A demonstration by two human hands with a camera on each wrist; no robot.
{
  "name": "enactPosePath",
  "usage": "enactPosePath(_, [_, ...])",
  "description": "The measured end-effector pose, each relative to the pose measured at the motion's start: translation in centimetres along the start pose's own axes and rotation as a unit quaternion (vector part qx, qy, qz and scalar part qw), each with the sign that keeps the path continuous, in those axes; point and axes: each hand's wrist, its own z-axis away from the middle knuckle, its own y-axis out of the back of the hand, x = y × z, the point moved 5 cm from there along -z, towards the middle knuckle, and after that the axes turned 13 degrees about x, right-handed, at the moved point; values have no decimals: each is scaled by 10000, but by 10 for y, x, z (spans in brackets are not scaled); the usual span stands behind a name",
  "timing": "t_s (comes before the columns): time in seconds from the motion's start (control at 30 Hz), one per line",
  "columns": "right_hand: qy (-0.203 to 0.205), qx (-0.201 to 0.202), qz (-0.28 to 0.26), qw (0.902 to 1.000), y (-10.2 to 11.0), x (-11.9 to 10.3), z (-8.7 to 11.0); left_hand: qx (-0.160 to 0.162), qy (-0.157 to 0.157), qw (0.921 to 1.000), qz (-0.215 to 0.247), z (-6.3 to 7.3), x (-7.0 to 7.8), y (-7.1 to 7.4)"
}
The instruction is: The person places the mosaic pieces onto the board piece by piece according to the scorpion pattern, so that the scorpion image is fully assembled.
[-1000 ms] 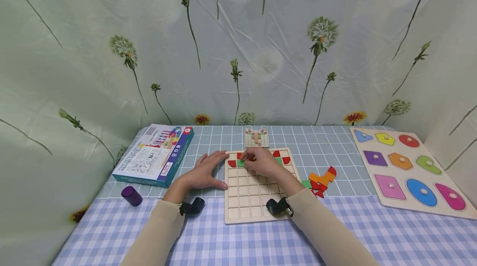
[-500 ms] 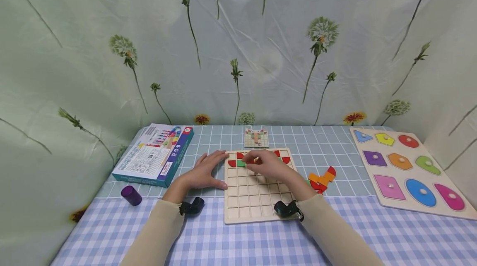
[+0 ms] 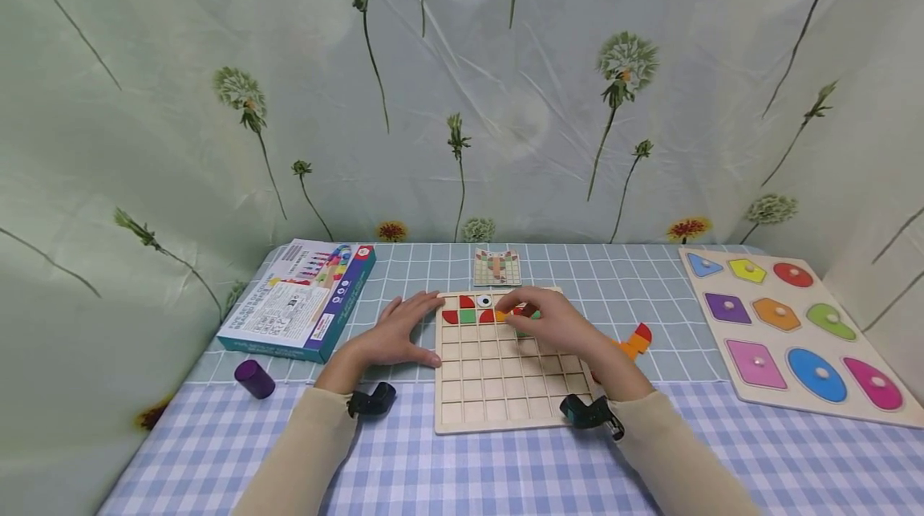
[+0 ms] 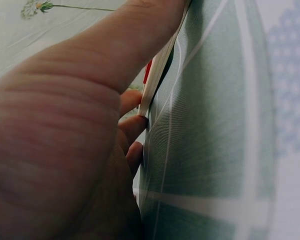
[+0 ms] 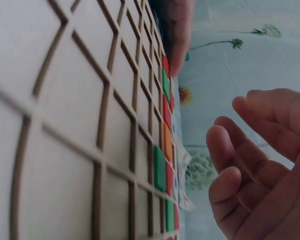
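A wooden grid board [image 3: 491, 388] lies in front of me in the head view. Its far rows hold red quarter-round pieces [image 3: 451, 316], green squares [image 3: 468, 315], an orange piece [image 3: 500, 316] and an eye piece [image 3: 484, 302]. My left hand [image 3: 397, 335] rests at the board's left edge, thumb and fingertips touching it. Above the far rows hovers my right hand [image 3: 556, 323], covering some pieces. In the right wrist view its fingers [image 5: 222, 147] are loosely bent, apart from the board, with nothing between them. A green piece [image 5: 160, 167] sits nearer than the others there.
A pattern card [image 3: 496, 268] lies behind the board. Loose orange and red pieces [image 3: 638, 339] are at its right, partly behind the right arm. A boxed game [image 3: 296, 299] and a purple cylinder [image 3: 255, 379] stand left; a shape puzzle board [image 3: 787, 339] lies far right.
My right hand has moved rightward over the board, uncovering the eye piece, a red piece and the orange piece. The left hand has stayed in place.
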Motion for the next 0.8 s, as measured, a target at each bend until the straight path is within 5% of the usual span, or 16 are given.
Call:
enactPosePath(0.6, [-923, 152, 170, 9955, 46, 40, 13, -109, 18, 9999, 95, 2, 0, 1])
enactPosePath(0.8, [-872, 64, 352, 9955, 54, 49, 13, -156, 25, 9997, 210, 2, -2, 0])
